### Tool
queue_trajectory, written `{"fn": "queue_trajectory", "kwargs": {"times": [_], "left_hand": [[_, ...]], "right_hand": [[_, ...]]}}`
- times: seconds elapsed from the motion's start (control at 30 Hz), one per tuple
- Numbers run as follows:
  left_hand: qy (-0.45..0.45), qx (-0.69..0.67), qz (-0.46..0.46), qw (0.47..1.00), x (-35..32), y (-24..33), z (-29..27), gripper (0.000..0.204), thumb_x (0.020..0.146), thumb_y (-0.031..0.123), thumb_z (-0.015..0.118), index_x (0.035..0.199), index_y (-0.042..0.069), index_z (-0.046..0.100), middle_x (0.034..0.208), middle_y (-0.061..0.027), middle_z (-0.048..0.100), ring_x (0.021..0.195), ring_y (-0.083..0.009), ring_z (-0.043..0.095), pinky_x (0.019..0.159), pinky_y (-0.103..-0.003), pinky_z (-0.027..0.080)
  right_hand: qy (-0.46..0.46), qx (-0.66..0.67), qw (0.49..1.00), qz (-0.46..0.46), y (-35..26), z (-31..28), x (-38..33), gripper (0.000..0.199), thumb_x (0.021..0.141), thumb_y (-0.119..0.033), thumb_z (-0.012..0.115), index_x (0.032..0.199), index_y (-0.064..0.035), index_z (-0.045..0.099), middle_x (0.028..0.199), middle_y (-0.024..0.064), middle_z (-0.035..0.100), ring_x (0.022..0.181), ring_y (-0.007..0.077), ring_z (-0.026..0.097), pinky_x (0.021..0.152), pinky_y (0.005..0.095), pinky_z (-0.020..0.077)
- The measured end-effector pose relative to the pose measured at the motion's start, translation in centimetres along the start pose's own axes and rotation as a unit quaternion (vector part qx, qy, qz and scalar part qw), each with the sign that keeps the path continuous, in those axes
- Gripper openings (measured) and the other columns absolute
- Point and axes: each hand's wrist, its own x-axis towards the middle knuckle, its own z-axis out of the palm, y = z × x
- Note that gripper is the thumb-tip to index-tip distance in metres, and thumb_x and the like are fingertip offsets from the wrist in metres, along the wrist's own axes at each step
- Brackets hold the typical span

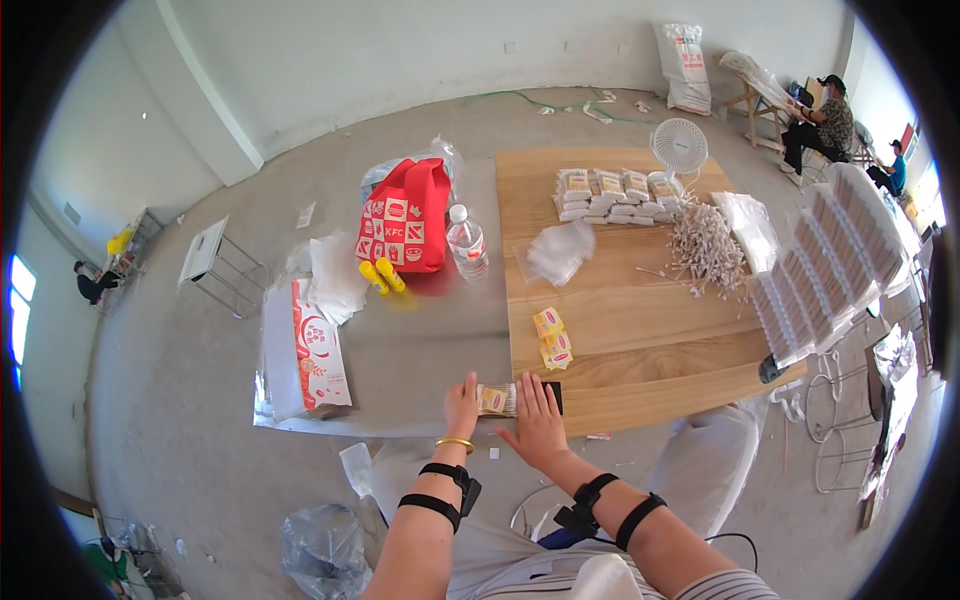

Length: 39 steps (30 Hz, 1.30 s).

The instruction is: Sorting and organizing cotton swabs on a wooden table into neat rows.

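Note:
A small clear pack of cotton swabs with a yellow label lies at the near edge of the grey tabletop, between my two hands. My left hand is closed at the pack's left end, its fingers upright and close together. Stretched flat, the fingers of my right hand rest at the pack's right end, with the thumb spread apart. A black flat piece shows beside the right fingertips; most of it is hidden. Just beyond lie several yellow label cards.
Loose cotton swabs, filled packs, clear bags and a white fan occupy the wooden board. Stacked swab trays rise at right. A red bag, water bottle, yellow bottles and carton stand left.

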Motion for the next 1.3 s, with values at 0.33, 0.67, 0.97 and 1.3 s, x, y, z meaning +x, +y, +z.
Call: {"fn": "queue_trajectory", "kwargs": {"times": [0.33,0.67,0.97,1.3], "left_hand": [[-0.012,-0.155,-0.098,0.983,-5.1,-3.4,-4.1,0.036,0.099,0.037,0.057,0.113,0.004,0.056,0.086,-0.0084,0.066,0.071,-0.0188,0.065,0.064,-0.037,0.053],[-0.180,0.418,0.061,0.889,-10.9,-0.7,-5.0,0.096,0.085,0.043,0.068,0.156,0.003,0.019,0.163,-0.0227,0.014,0.150,-0.0368,0.019,0.116,-0.062,0.019],[-0.116,0.257,0.092,0.955,-12.6,-1.9,-4.0,0.071,0.084,0.035,0.071,0.143,0.006,0.045,0.151,-0.0193,0.040,0.140,-0.0362,0.037,0.114,-0.064,0.021],[-0.048,0.072,0.122,0.989,-14.6,-0.3,-5.1,0.021,0.088,0.027,0.071,0.091,0.007,0.064,0.077,-0.0101,0.069,0.075,-0.0292,0.068,0.070,-0.041,0.053]], "right_hand": [[-0.008,0.024,0.997,-0.068,3.2,-1.5,-3.2,0.075,0.093,-0.039,0.058,0.150,0.0022,0.031,0.159,0.0172,0.029,0.150,0.0297,0.022,0.123,0.0455,0.0167],[0.003,-0.032,0.997,-0.070,3.5,-1.7,-5.8,0.078,0.089,-0.035,0.063,0.152,-0.0041,0.031,0.159,0.0132,0.030,0.149,0.0273,0.025,0.123,0.0462,0.0166],[-0.023,-0.019,0.996,-0.089,4.5,-1.5,-5.9,0.084,0.082,-0.025,0.068,0.154,-0.0070,0.028,0.161,0.0108,0.027,0.150,0.0270,0.022,0.123,0.0451,0.0157],[-0.031,-0.022,0.996,-0.084,4.9,-1.8,-5.5,0.085,0.080,-0.022,0.070,0.153,-0.0077,0.030,0.159,0.0113,0.029,0.148,0.0282,0.025,0.122,0.0450,0.0179]]}}
